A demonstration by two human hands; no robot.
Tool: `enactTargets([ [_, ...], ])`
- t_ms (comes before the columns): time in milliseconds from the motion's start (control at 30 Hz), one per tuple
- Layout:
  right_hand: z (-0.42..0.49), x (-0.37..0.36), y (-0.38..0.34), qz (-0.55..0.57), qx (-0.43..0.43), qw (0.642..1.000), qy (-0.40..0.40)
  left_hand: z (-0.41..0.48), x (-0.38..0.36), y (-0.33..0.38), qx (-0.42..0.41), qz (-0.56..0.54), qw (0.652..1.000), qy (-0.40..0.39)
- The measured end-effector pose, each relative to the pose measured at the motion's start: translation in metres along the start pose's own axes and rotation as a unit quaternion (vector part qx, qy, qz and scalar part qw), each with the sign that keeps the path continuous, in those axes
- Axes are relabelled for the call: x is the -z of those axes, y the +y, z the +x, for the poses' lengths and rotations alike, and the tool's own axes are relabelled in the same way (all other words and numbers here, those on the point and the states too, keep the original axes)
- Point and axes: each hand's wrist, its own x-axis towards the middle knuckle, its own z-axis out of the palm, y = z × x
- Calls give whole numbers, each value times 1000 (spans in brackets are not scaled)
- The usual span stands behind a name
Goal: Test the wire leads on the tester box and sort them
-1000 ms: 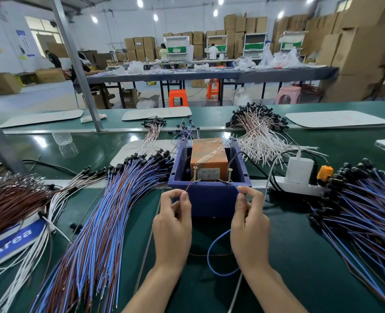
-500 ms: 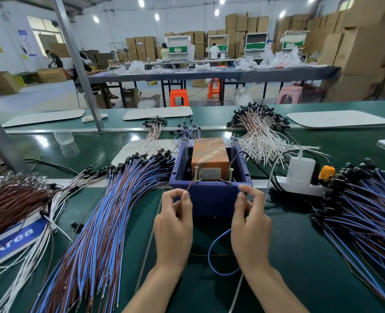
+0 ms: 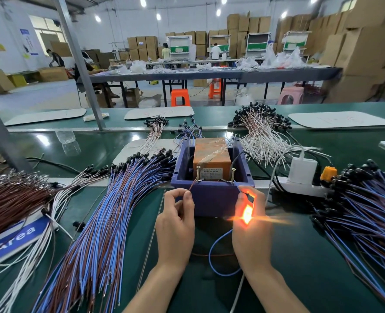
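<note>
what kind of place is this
Most likely a factory assembly floor: bundles of blue and brown wire leads on a long green workbench, a tester box at the station, stacked cardboard cartons behind.

an orange tester [image 3: 211, 157] sat in a purple bin [image 3: 211, 197]; blue-and-brown leads [image 3: 110, 211] lay on the green counter [image 3: 299, 267].
</note>
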Motion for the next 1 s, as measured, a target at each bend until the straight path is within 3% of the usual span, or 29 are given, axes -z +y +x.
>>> enactTargets([
  [1000, 0, 8, -4, 31, -61, 997, -39, -1, 2, -1, 29, -22, 999, 26],
])
